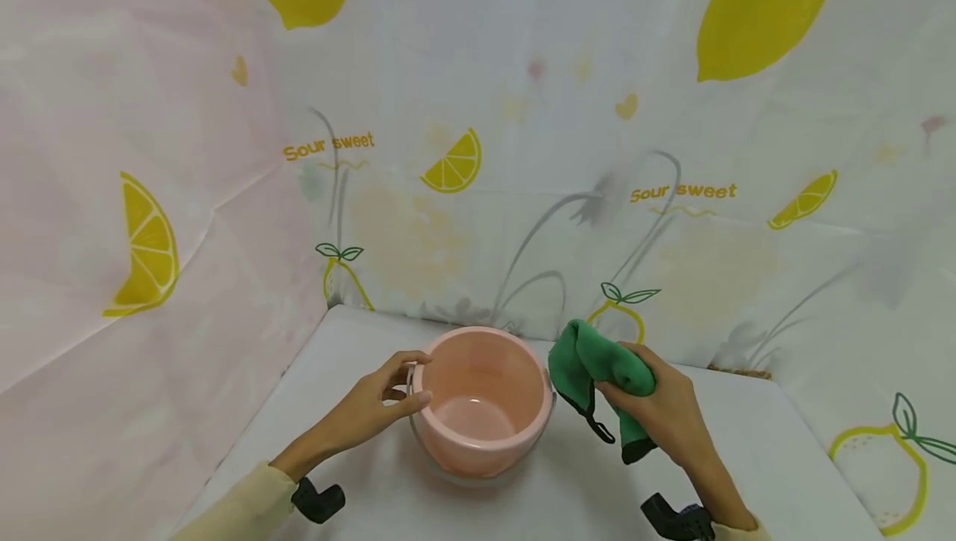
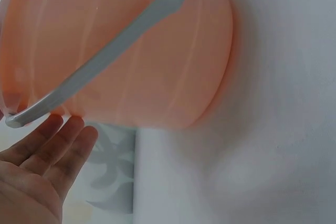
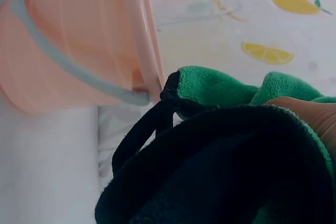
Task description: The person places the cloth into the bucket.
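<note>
A pink plastic bucket point(image 1: 478, 450) with a grey handle point(image 2: 100, 66) stands upright on the white table, its open mouth facing up. My left hand point(image 1: 377, 396) holds the bucket's left rim, the thumb over the edge. In the left wrist view, the other fingers point(image 2: 63, 150) touch the outer wall below the handle's joint. To the right of the bucket, my right hand point(image 1: 660, 404) grips a bunched green towel point(image 1: 590, 358) with black edging and a hanging loop. The towel is raised above the table, close to the bucket's rim; in the right wrist view its dark underside fills the foreground.
A white table point(image 1: 358, 342) spreads under the bucket. Behind it and at the left hang pale sheets point(image 1: 448, 259) printed with lemons. A black wrist mount point(image 1: 317, 499) sits at the left wrist, another mount point(image 1: 675, 518) at the right.
</note>
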The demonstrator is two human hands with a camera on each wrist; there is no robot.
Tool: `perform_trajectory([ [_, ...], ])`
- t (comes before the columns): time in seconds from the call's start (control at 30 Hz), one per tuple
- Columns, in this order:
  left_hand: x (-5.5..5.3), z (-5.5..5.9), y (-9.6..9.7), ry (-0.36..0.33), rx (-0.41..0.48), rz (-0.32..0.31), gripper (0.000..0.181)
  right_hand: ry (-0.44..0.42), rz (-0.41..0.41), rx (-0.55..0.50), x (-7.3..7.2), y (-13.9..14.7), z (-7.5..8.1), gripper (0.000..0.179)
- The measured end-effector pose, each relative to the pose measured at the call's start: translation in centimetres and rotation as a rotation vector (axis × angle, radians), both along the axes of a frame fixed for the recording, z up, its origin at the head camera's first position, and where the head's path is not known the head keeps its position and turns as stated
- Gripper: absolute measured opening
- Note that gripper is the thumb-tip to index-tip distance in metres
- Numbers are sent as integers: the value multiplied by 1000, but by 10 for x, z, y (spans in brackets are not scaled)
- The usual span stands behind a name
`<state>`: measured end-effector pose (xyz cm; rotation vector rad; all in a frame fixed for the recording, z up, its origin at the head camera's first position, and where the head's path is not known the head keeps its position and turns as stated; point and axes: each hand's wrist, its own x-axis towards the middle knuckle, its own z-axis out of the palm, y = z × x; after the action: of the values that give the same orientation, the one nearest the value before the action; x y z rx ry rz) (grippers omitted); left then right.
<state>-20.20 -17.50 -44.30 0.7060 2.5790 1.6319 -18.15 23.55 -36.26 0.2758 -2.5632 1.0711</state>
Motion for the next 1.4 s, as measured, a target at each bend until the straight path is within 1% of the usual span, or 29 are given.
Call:
perform_trajectory([
  [0.13, 0, 0, 1, 2, -11, 1, 52, 39, 56, -9, -4, -9, 2, 51],
  [0.3, -1, 0, 1, 16, -19, 4, 51, 76, 140, -23, -12, -25, 4, 48],
  [0.4, -1, 0, 1, 19, -13, 7, 51, 82, 204, -40, -17, -36, 5, 49],
  [0.53, -1, -1, 1, 1, 0, 8, 52, 73, 265, -42, -22, -52, 8, 50],
  [0.73, -2, 0, 1, 2, -4, -7, 51, 48, 316, -27, -29, -74, 8, 48],
  [0.93, 0, 0, 0, 3, 4, -11, 51, 6, 337, -5, -36, -91, 4, 48],
  [1.2, -1, -1, 5, -8, 9, -11, 51, 36, 392, 55, -37, -109, 1, 45],
  [1.4, -1, -1, 4, -14, -13, 25, 54, 43, 403, 66, -40, -122, -5, 45],
])
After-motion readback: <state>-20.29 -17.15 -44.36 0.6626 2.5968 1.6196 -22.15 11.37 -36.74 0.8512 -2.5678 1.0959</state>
